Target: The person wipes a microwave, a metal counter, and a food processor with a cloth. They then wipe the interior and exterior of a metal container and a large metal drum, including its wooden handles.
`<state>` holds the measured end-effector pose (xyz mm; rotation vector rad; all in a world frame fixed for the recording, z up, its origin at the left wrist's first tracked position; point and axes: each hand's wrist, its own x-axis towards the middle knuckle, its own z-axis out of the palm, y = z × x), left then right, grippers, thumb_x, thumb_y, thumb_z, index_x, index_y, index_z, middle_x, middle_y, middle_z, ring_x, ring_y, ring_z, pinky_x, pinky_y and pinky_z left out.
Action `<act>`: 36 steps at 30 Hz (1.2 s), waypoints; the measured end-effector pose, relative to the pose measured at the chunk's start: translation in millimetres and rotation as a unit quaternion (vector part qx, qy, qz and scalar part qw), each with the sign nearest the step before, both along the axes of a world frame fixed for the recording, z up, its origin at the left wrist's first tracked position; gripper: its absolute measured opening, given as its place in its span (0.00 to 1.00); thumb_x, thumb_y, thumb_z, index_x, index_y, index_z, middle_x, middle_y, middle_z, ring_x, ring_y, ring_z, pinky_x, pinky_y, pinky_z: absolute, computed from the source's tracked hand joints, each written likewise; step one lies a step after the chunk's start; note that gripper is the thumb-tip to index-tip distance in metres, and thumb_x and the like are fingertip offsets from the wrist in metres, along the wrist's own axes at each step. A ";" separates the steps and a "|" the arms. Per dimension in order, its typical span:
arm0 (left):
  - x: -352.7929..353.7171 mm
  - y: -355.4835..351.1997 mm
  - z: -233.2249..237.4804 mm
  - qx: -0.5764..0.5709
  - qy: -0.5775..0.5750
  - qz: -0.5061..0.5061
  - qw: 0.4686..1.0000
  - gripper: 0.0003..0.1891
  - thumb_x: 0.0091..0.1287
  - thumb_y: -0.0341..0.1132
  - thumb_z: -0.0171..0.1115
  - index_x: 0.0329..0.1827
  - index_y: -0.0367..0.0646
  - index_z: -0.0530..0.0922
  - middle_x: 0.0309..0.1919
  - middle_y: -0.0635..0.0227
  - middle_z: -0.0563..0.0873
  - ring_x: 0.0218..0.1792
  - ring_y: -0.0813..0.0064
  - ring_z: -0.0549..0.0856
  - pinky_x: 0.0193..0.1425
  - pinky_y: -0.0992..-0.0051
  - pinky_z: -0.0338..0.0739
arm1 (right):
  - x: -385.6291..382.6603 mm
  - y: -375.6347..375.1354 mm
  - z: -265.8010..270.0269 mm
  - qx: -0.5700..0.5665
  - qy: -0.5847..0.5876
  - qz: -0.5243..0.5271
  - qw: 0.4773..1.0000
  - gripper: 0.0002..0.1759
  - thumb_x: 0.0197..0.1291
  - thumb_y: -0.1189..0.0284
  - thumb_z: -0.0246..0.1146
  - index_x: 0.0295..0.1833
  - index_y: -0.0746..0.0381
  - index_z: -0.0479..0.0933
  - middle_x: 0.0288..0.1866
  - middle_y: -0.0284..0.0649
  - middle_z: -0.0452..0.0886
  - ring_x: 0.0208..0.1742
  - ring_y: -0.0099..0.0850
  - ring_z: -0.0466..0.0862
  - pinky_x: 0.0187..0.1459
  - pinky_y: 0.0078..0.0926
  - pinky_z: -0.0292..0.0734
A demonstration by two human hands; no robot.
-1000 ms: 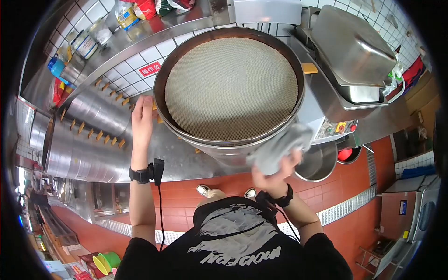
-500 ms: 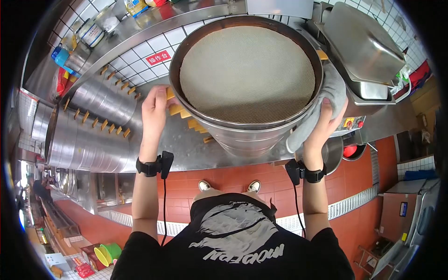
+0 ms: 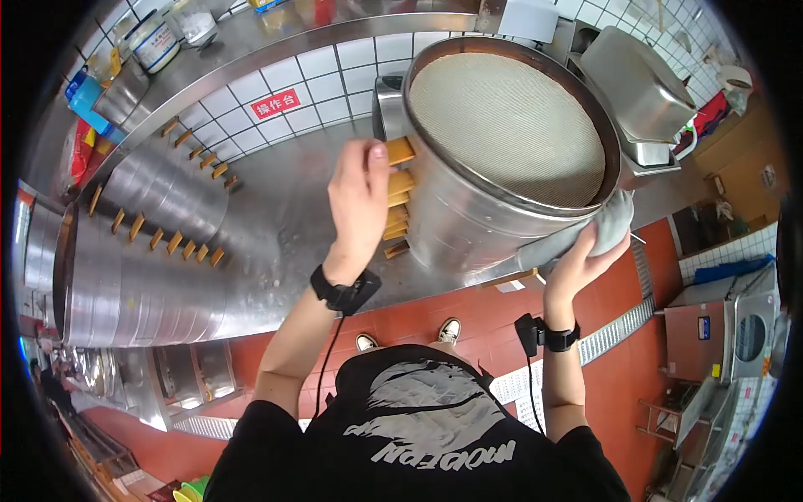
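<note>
A tall stack of round metal steamers [image 3: 468, 209] with wooden handles stands on the steel counter [image 3: 284, 234], right of centre. Its top tier holds a pale mesh liner [image 3: 510, 125] with nothing on it. My left hand [image 3: 360, 192] is closed on the top wooden handle [image 3: 401, 151] at the stack's left side. At the lower right of the top tier, my right hand [image 3: 590, 255] grips a grey cloth [image 3: 615, 222] pressed against the stack's side; part of the cloth hangs below the rim.
More steamer stacks [image 3: 142, 276] stand at the left. Jars [image 3: 155, 46] and a blue-capped bottle [image 3: 88, 96] sit on the upper shelf [image 3: 276, 46]. Metal pans [image 3: 640, 84] lie at the back right. A drain grate [image 3: 615, 322] crosses the red floor.
The view has turned, and the stack now appears further right. My left hand is still at the top handle, with its arm reaching further across. My right hand still has the cloth at the side.
</note>
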<state>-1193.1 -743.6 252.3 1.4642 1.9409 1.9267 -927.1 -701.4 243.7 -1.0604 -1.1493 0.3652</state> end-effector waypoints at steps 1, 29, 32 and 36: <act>-2.1 4.2 -6.4 0.022 -0.001 -0.001 1.000 0.11 0.77 0.38 0.56 0.46 0.37 0.77 0.38 0.56 0.85 0.33 0.63 0.88 0.37 0.69 0.82 | -6.5 -7.5 -10.0 0.004 -0.007 -0.008 1.000 0.31 0.70 0.72 0.55 0.75 0.68 0.56 0.71 0.49 0.64 0.71 0.37 0.66 0.72 0.37 0.57; -72.8 -14.1 14.4 -0.081 -0.030 -0.357 0.930 0.19 0.78 0.40 0.54 0.69 0.49 0.71 0.43 0.54 0.88 0.46 0.57 0.89 0.52 0.69 0.81 | -115.9 -57.5 6.4 0.190 -0.794 0.109 0.568 0.26 0.55 0.71 0.60 0.62 0.63 0.76 0.61 0.45 0.77 0.66 0.42 0.75 0.77 0.51 0.59; -63.4 -11.8 -13.1 0.063 -0.061 -0.335 0.938 0.20 0.77 0.42 0.55 0.66 0.41 0.70 0.38 0.51 0.88 0.41 0.48 0.88 0.46 0.60 0.82 | -103.6 -56.0 33.9 0.184 -0.768 0.136 0.598 0.26 0.53 0.72 0.60 0.60 0.61 0.79 0.58 0.43 0.79 0.63 0.42 0.77 0.75 0.54 0.60; -61.7 -19.8 -39.1 -0.106 0.077 -0.306 0.943 0.20 0.79 0.44 0.50 0.65 0.39 0.67 0.38 0.47 0.88 0.41 0.45 0.88 0.45 0.56 0.82 | -119.3 -57.8 75.6 0.229 -0.702 -0.023 0.674 0.32 0.52 0.74 0.59 0.68 0.61 0.76 0.55 0.43 0.80 0.59 0.42 0.78 0.71 0.56 0.64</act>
